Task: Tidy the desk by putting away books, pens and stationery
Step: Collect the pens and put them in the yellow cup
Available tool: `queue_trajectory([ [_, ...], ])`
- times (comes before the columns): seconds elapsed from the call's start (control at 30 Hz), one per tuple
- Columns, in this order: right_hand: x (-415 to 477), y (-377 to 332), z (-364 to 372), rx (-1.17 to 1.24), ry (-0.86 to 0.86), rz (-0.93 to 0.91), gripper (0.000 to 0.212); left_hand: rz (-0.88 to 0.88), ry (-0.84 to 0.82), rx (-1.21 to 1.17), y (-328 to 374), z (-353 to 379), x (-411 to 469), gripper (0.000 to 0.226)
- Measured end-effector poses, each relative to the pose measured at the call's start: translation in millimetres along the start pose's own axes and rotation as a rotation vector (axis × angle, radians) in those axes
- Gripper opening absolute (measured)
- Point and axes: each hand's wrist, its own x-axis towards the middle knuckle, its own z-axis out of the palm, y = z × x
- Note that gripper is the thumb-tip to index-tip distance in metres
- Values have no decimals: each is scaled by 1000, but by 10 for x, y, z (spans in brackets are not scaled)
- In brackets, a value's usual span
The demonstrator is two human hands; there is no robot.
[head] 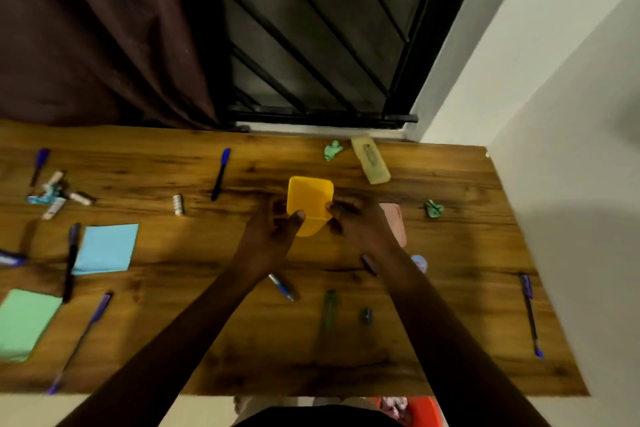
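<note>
A yellow plastic cup (309, 199) with a squarish mouth stands near the middle of the wooden desk (242, 340). My left hand (273, 229) grips its left side with the thumb on the near wall, and my right hand (360, 222) holds its right side. Several blue pens lie scattered: one (220, 173) behind the cup to the left, one (281, 287) under my left forearm, one (530, 314) at the right edge, one (81, 341) at the front left. A green pen (329, 310) lies between my arms.
A blue note pad (107, 248) and a green note pad (26, 324) lie at the left, with a black marker (71, 262) between them. Small tubes (55, 194) cluster far left. A yellowish eraser (370, 159), crumpled green papers (332, 150) and a pink item (394, 222) sit right.
</note>
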Motion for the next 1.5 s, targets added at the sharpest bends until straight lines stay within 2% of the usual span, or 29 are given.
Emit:
queue_trajectory([
  [0.07,-25,-31,173,-57,-14,17,19,-25,3,-5,-107,-135,-66,62],
  [0.3,-102,-50,502,-195,-48,27,22,-86,-7,-26,-322,-378,-153,56],
  [0.47,-117,-19,581,-172,-27,33,19,-94,-20,-6,-344,-390,-173,56],
  [0.53,-127,-44,598,-200,-46,17,23,-114,4,12,-358,-436,-184,48],
  [0.63,-129,-59,457,-325,-15,-49,24,-154,85,-77,-455,-565,-178,15],
  [0.67,-133,-38,366,-381,13,-82,22,-166,108,-83,-491,-606,-189,10],
  [0.77,-178,68,44,-574,78,-153,13,-215,112,103,-647,-696,-227,7],
  [0.87,-199,236,-210,-741,31,-83,12,-317,39,300,-729,-689,-279,20],
  [1.0,-258,522,-336,-953,-55,22,28,-352,-20,444,-720,-602,-264,47],
  [1.13,-324,639,-296,-1001,-29,44,35,-402,-47,407,-682,-497,-251,47],
  [1.33,-348,759,-293,-1049,-17,-53,27,-443,-25,367,-688,-481,-249,35],
  [1.43,-319,702,-294,-984,-32,-61,24,-438,-1,286,-711,-535,-266,31],
  [1.5,-269,584,-278,-854,-45,-74,19,-429,18,231,-638,-594,-306,29],
])
